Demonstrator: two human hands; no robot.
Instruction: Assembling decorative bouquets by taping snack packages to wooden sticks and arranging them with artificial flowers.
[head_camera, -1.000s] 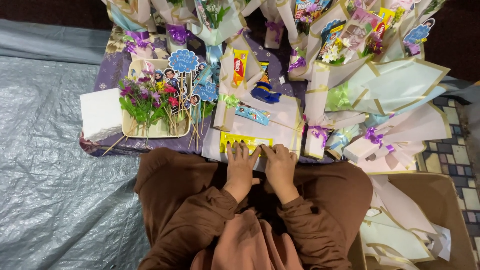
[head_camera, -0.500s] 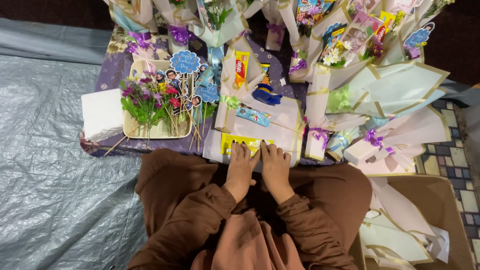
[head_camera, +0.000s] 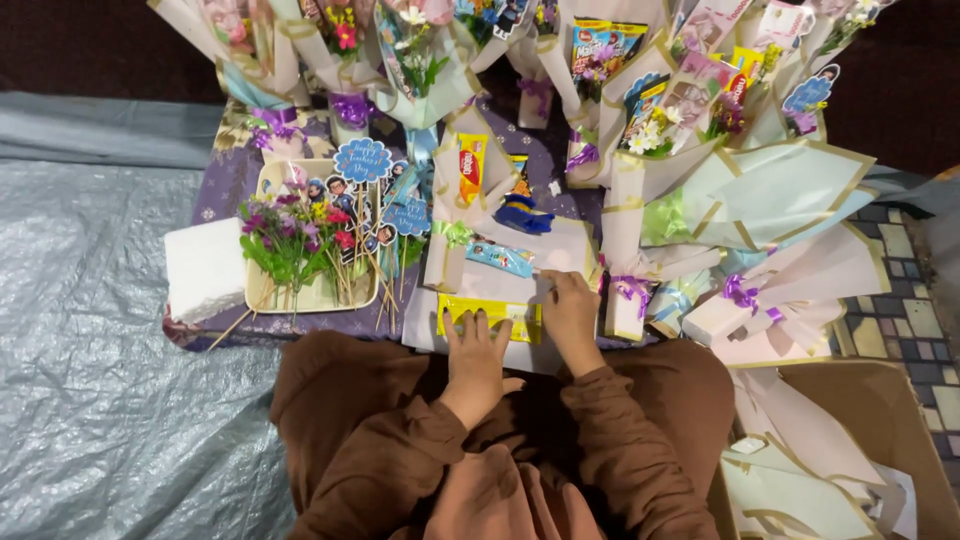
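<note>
The right hand (head_camera: 572, 312) has slid up past the one yellow packet (head_camera: 490, 318), where the left hand (head_camera: 478, 358) lies flat, both open.

Home craft floor | tarp (head_camera: 90, 330) (grey plastic) | wrapped snack bouquets (head_camera: 760, 190)

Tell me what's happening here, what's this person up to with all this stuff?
A person in brown sleeves sits on the floor amid paper-wrapped gift bouquets. Their left hand rests on a yellow snack packet lying on a sheet of pale wrapping paper, and their right hand presses the paper beside it. A tray of small flowers and paper toppers sits to the left, next to a white foam block.
</note>
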